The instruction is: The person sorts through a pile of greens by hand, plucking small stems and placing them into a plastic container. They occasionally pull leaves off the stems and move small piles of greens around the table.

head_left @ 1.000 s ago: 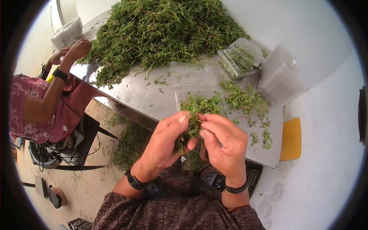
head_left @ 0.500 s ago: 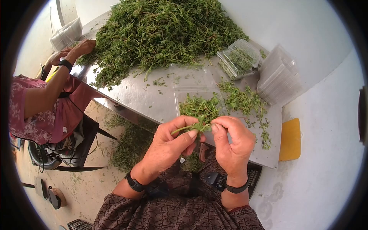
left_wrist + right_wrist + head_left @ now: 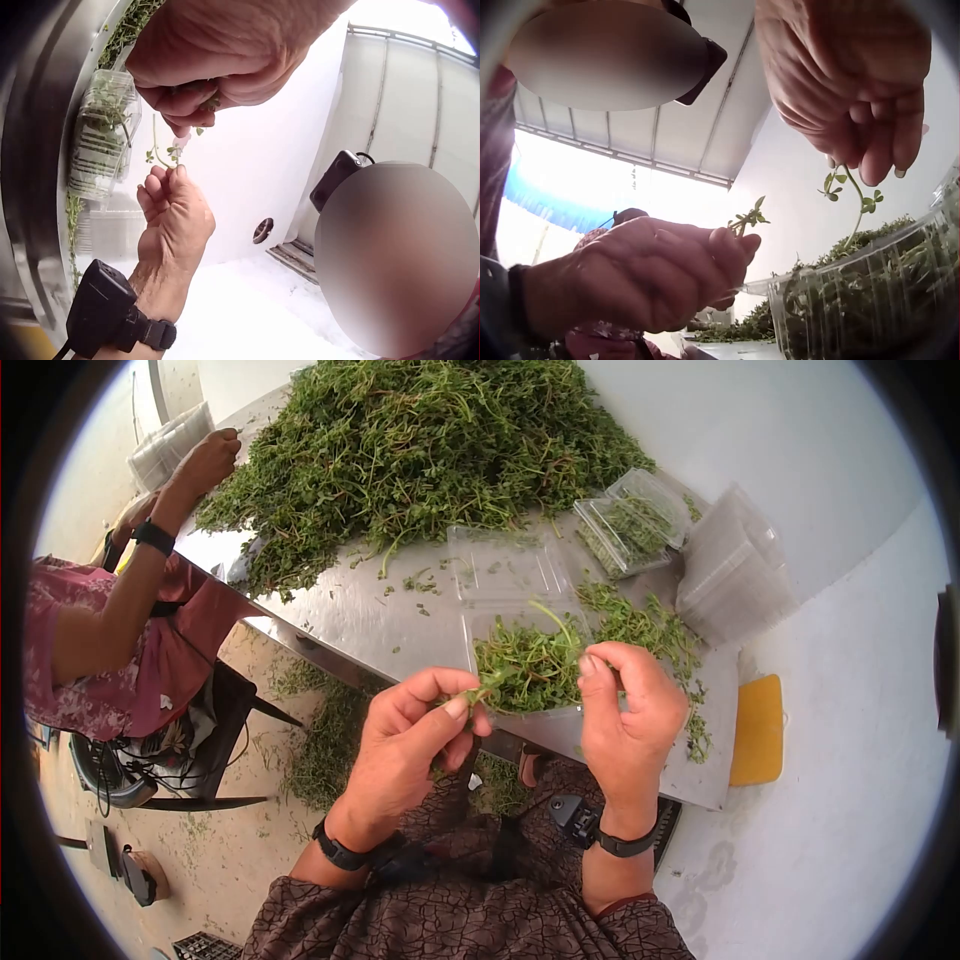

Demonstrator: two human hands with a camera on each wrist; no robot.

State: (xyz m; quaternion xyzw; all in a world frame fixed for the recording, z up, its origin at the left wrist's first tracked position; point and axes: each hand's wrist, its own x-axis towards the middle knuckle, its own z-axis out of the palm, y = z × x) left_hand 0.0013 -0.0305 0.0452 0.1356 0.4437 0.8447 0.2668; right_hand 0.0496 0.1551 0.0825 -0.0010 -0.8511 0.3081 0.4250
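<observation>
My left hand (image 3: pixel 400 750) pinches a small bunch of leafy green sprigs (image 3: pixel 490 686) between thumb and fingers, their tips poking out. To its right, my right hand (image 3: pixel 638 730) holds one thin sprig (image 3: pixel 856 201) by its end, thumb against fingertip. In the right wrist view that sprig hangs with a few small leaves just over a clear plastic box (image 3: pixel 780 319). Cut greens (image 3: pixel 528 660) fill the box, which lies on the table behind both hands with its lid (image 3: pixel 508 565) folded back.
A large heap of greens (image 3: pixel 420 450) covers the back of the metal table (image 3: pixel 340 615). At right are a filled clamshell box (image 3: pixel 625 530), stacked boxes (image 3: pixel 735 565) and loose greens (image 3: pixel 650 628). Another person (image 3: pixel 100 620) sits at left. A yellow board (image 3: pixel 757 730) stands beside the table.
My hands were together on the sprigs and have moved apart, the left one leftward, the right one rightward with a single sprig. The other person's hand has risen beside the heap.
</observation>
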